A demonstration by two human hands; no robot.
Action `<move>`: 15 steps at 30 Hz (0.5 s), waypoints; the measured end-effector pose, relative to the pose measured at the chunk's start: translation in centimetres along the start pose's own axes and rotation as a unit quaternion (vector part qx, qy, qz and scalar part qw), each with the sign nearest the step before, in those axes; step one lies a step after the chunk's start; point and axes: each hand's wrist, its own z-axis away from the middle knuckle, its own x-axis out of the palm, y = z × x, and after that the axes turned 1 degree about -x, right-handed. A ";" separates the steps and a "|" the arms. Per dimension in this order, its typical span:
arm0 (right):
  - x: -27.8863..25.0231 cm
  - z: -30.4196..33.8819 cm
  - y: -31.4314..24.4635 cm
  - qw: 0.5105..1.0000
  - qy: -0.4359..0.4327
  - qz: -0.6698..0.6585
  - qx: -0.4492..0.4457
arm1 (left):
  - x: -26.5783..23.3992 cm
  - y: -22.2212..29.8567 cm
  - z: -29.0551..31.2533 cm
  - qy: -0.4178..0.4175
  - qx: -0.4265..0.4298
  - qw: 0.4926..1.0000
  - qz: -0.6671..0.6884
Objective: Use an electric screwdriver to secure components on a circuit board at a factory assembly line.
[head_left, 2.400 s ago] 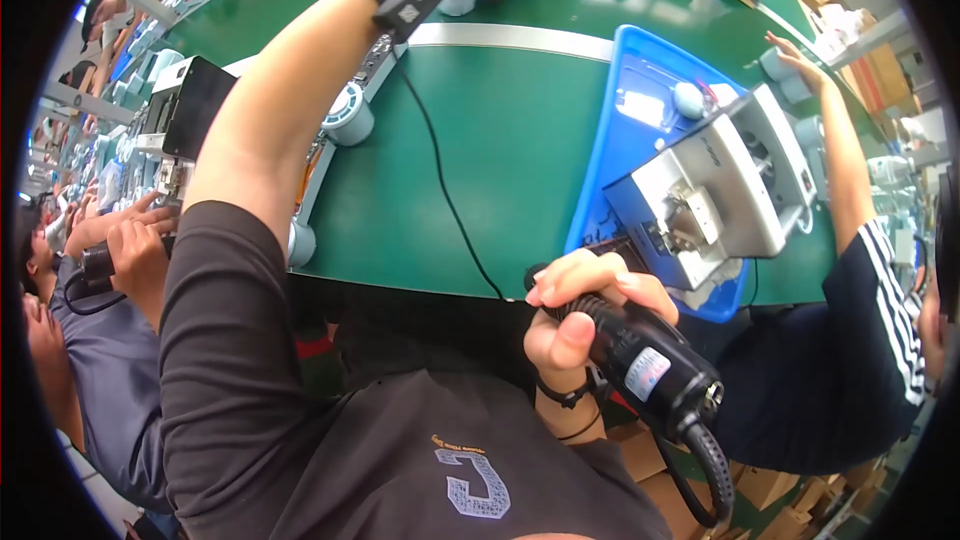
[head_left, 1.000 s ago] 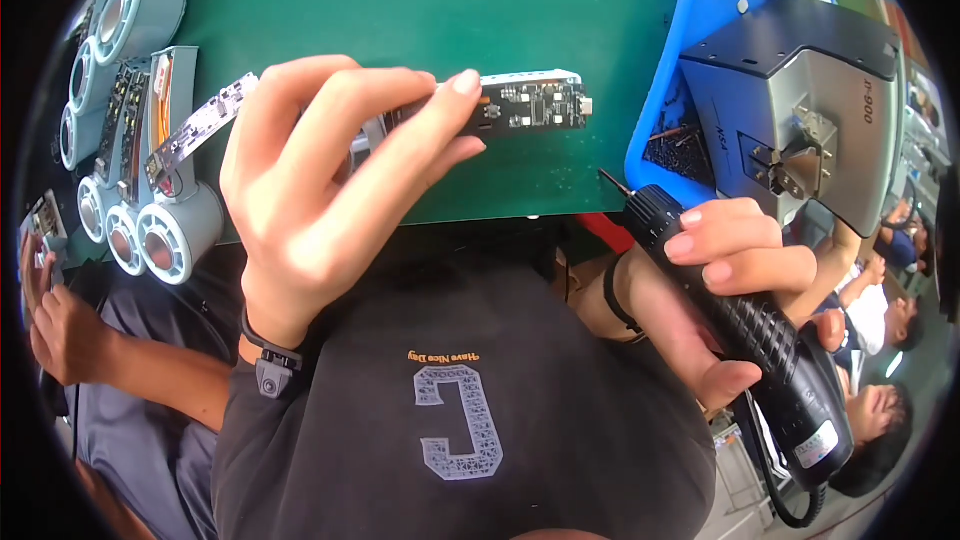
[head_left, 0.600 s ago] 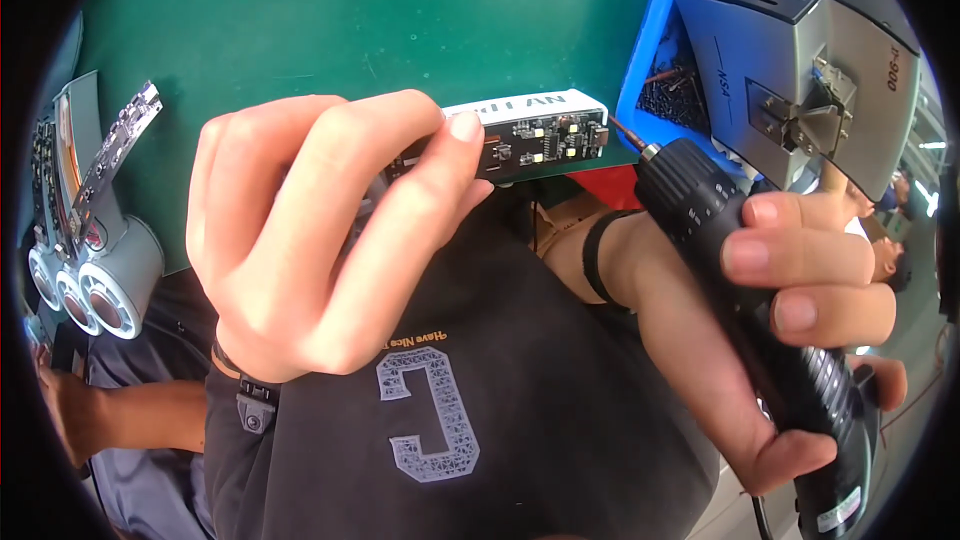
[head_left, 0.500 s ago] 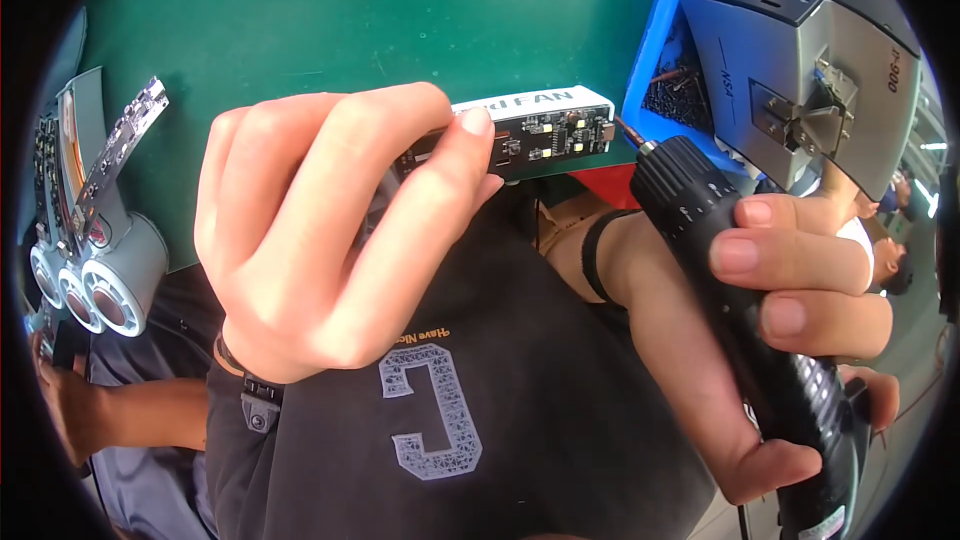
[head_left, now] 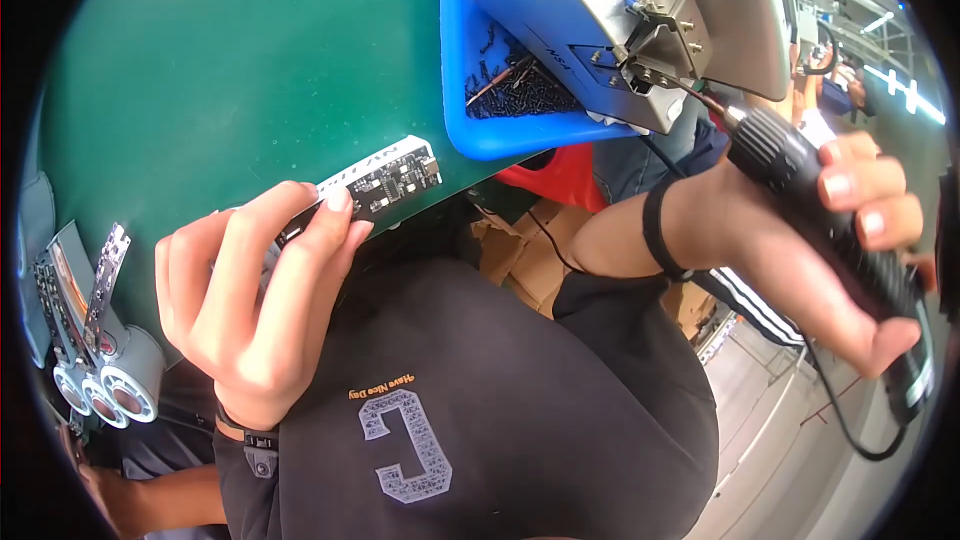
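Blue tray (head_left: 520, 143) holding dark screws (head_left: 533, 92), silver machine (head_left: 548, 20)

An electronics assembly workshop: a green-topped workbench (head_left: 250, 60) bears a blue tray (head_left: 490, 143) at far right, where a silver screw feeder (head_left: 560, 15) sits beside loose black screws (head_left: 535, 90). A corded electric screwdriver (head_left: 800, 175) at right, a circuit board (head_left: 395, 186) in white casing and matching pale-blue housings (head_left: 135, 375) lined up at left mark the trade. Strip lights (head_left: 905, 94) glow at far right.
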 end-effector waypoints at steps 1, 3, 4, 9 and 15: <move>0.4 0.1 0.3 1.000 -0.019 0.005 0.022 | 0.1 0.0 0.1 0.003 -0.005 1.000 0.003; 0.8 0.7 0.1 0.998 -0.038 0.009 0.047 | 0.1 -0.3 0.5 0.009 -0.017 1.000 0.008; 0.8 0.8 0.1 0.997 -0.051 -0.012 0.065 | 0.2 -0.3 0.6 0.008 -0.021 1.000 0.006; 0.6 1.3 -1.1 0.974 -0.117 -0.113 0.156 | 0.0 -0.9 1.0 0.021 -0.020 0.999 0.023; 1.6 1.6 -2.9 0.911 -0.197 -0.255 0.257 | 0.0 -1.6 1.6 0.024 -0.018 0.997 0.076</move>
